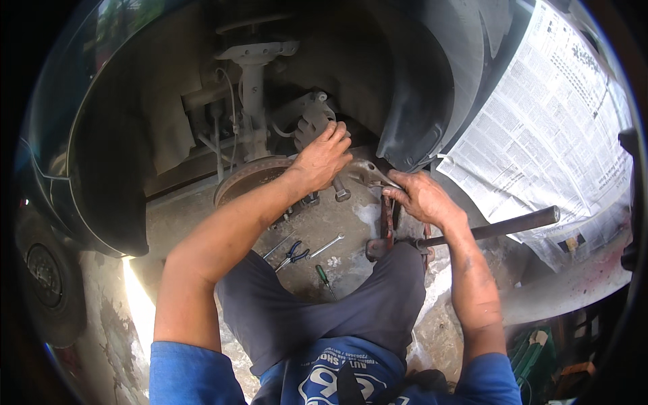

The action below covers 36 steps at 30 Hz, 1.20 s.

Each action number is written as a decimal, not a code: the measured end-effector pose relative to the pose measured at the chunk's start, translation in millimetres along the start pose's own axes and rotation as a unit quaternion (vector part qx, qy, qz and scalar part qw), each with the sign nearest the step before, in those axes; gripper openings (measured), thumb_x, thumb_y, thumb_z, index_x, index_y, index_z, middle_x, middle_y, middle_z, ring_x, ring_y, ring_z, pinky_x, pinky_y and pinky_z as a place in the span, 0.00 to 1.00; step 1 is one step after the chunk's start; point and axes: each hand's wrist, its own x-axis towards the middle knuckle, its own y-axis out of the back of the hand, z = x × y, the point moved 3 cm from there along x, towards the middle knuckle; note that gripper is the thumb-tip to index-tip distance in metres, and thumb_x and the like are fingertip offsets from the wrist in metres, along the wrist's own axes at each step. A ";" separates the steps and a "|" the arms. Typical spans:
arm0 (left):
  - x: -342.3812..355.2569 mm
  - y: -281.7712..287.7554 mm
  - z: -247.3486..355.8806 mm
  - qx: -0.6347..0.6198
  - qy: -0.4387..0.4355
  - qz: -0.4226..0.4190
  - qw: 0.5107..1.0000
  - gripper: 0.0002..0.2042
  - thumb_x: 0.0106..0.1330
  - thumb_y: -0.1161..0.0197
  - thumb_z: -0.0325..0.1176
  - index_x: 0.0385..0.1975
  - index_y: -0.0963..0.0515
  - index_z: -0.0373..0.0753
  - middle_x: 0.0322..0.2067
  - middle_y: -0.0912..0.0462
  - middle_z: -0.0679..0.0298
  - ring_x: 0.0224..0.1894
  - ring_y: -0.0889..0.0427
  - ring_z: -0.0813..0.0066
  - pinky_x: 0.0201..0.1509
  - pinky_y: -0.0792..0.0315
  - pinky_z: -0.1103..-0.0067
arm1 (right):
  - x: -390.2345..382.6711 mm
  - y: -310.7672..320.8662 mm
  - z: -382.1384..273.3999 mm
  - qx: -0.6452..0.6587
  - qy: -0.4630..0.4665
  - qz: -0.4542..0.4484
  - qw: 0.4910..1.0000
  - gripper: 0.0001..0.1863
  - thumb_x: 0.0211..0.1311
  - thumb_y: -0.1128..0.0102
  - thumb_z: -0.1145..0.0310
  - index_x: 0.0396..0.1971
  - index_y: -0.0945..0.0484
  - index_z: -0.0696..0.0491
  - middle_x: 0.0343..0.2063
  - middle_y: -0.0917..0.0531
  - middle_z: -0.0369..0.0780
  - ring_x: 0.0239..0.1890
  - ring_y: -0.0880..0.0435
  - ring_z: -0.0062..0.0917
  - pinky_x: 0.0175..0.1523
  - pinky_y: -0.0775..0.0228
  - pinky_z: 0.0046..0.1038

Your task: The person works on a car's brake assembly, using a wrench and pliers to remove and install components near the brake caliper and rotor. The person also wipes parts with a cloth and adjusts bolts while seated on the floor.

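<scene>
My left hand is closed around a grey, dusty metal part, which looks like a brake caliper, above the rusty brake disc. Just under its fingers a hex-headed bolt or shaft points down. My right hand grips the end of a metal wrench; the wrench's wide head reaches toward my left hand. Whether that head sits on a fastener is hidden. Behind both hands the strut stands upright in the wheel well.
A reddish jack with a long bar handle stands by my right knee. Pliers, a small spanner and a green screwdriver lie on the concrete. Newspaper covers the body panel at right. A tyre is at far left.
</scene>
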 end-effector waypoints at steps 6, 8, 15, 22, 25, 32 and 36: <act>-2.2 14.7 -5.2 -0.007 -0.020 -0.066 0.998 0.14 0.59 0.34 0.45 0.36 0.09 0.44 0.52 0.21 0.59 0.70 0.36 0.52 0.79 0.50 0.58 | 39.6 35.4 -38.6 -0.254 0.052 -0.188 0.947 0.15 0.68 0.35 0.58 0.44 0.13 0.52 0.35 0.11 0.47 0.43 0.11 0.44 0.47 0.20 0.45; -1.1 15.1 -4.7 -0.013 -0.020 -0.060 0.998 0.14 0.59 0.34 0.45 0.36 0.09 0.45 0.52 0.20 0.60 0.70 0.36 0.52 0.79 0.50 0.58 | 52.5 31.9 -38.6 -0.288 0.092 -0.198 0.932 0.14 0.67 0.35 0.58 0.43 0.13 0.52 0.37 0.11 0.47 0.43 0.11 0.43 0.47 0.19 0.44; -1.8 4.8 -4.3 -0.029 -0.012 -0.023 0.999 0.15 0.58 0.34 0.46 0.36 0.08 0.45 0.51 0.20 0.61 0.70 0.36 0.53 0.79 0.49 0.58 | 84.5 13.2 -66.6 -0.400 0.111 -0.252 0.874 0.12 0.65 0.34 0.60 0.44 0.13 0.47 0.36 0.11 0.42 0.44 0.11 0.40 0.48 0.19 0.40; -8.3 0.3 -9.9 -0.060 -0.016 0.001 0.998 0.11 0.52 0.33 0.42 0.28 0.09 0.44 0.54 0.20 0.59 0.71 0.35 0.53 0.79 0.47 0.59 | 77.0 22.2 -49.5 -0.265 0.083 -0.259 0.925 0.13 0.67 0.35 0.56 0.39 0.13 0.50 0.36 0.12 0.45 0.43 0.12 0.44 0.49 0.21 0.42; -5.0 0.7 -7.6 -0.063 -0.024 -0.005 0.998 0.11 0.52 0.33 0.42 0.27 0.09 0.45 0.54 0.20 0.61 0.71 0.36 0.53 0.79 0.49 0.59 | 60.5 3.8 3.4 -0.179 0.056 -0.248 0.950 0.17 0.68 0.36 0.51 0.40 0.13 0.51 0.29 0.14 0.49 0.39 0.14 0.48 0.46 0.25 0.45; -4.5 2.1 -14.6 -0.076 -0.036 -0.039 0.996 0.11 0.53 0.33 0.42 0.26 0.09 0.44 0.55 0.21 0.63 0.72 0.38 0.56 0.79 0.51 0.60 | 7.7 -101.8 52.7 0.163 -0.081 -0.083 0.980 0.17 0.71 0.35 0.55 0.42 0.17 0.56 0.24 0.18 0.50 0.32 0.15 0.44 0.41 0.26 0.41; -4.8 -3.6 -11.3 -0.073 -0.029 -0.026 0.997 0.11 0.53 0.33 0.42 0.27 0.09 0.44 0.55 0.21 0.63 0.73 0.38 0.57 0.80 0.51 0.61 | -12.9 -171.5 42.1 0.303 -0.119 0.062 0.943 0.14 0.70 0.33 0.62 0.43 0.18 0.60 0.28 0.15 0.41 0.34 0.19 0.24 0.45 0.25 0.31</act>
